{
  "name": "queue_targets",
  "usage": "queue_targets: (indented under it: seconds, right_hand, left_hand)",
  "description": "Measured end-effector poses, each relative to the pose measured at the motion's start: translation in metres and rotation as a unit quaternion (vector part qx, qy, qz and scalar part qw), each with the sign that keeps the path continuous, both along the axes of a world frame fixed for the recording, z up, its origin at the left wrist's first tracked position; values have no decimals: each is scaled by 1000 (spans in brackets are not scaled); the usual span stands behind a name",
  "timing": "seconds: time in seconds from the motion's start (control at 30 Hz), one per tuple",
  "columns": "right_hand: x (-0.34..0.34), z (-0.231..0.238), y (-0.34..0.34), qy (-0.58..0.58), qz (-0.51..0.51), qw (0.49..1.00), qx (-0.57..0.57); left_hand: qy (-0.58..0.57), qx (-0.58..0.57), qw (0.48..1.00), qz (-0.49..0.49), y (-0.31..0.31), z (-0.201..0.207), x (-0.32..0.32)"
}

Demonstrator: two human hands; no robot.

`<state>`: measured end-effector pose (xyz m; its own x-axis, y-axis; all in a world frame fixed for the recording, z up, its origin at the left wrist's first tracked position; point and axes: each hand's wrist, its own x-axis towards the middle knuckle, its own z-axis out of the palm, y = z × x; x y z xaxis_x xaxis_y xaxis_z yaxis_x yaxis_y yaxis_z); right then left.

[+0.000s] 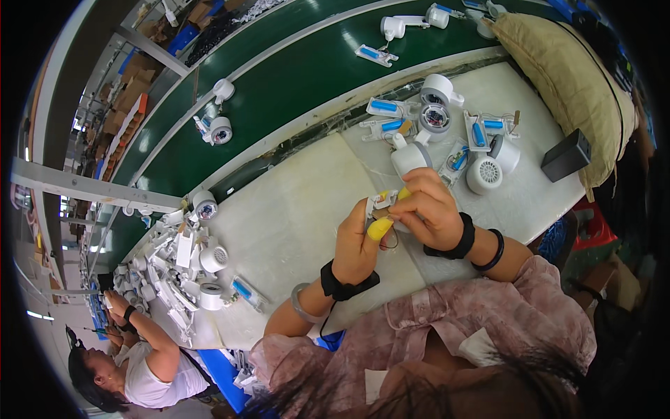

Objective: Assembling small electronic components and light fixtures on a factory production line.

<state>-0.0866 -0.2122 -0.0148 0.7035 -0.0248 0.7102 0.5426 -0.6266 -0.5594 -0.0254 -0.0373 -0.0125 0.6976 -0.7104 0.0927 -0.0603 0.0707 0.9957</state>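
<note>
In front of my chest, my left hand (pixel 354 244) grips a small white plastic part (pixel 377 201), its thumb wearing a yellow finger cover. My right hand (pixel 431 209) closes in from the right, fingertips pinched at the same part; a yellow cover shows on one of its fingers too. A small brown piece lies between the two hands, and a thin wire hangs below them. Just beyond my right hand stands a white round-headed housing (pixel 410 159). Fingers partly hide the held part.
White housings (pixel 484 174) and frames with blue cylindrical cells (pixel 384 106) lie at the right. White parts (pixel 183 255) are heaped at the left. Beyond the table runs a green conveyor (pixel 293 77) carrying units. A black box (pixel 566 155) sits near a tan sack (pixel 569 84). Another person (pixel 150 370) works at lower left.
</note>
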Motion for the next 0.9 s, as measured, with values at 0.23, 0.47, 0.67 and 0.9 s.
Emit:
queue_targets:
  seconds: [0.23, 0.47, 0.67, 0.9]
  right_hand:
    - [1, 12, 4, -47, -23, 997, -56]
    - [5, 10, 1, -87, -11, 994, -68]
    - [4, 10, 2, -84, -12, 994, -61]
    - [5, 8, 7, -58, -32, 997, -40]
  left_hand:
    - [-49, 66, 997, -7, -1, 1, 5]
    - [2, 41, 999, -17, -1, 0, 2]
    - [0, 39, 999, -13, -2, 2, 1]
    - [-73, 71, 995, 18, -5, 6, 1]
